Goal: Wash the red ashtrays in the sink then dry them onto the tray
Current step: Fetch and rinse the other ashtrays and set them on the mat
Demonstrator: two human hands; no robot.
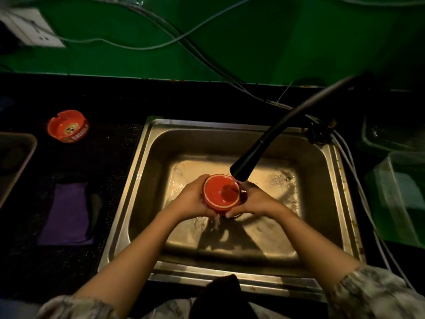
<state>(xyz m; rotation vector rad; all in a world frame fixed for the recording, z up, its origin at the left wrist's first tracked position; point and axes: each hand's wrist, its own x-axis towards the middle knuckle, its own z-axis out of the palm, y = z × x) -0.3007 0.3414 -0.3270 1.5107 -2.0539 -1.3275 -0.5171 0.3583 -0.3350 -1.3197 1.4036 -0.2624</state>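
Observation:
Both hands hold one red ashtray point(220, 192) over the middle of the steel sink point(147, 162). My left hand point(192, 199) grips its left side and my right hand point(251, 200) grips its right side. Its round red face points up, and water from the black faucet head point(247, 161) runs onto it and drips off below. A second red ashtray point(68, 126) sits upright on the dark counter left of the sink. The grey tray point(30, 146) shows only partly at the far left edge.
A purple cloth point(69, 214) lies on the counter left of the sink. Clear plastic containers point(400, 192) stand to the right. Cables point(207, 54) hang along the green wall behind, and a white socket point(34, 28) is at the top left.

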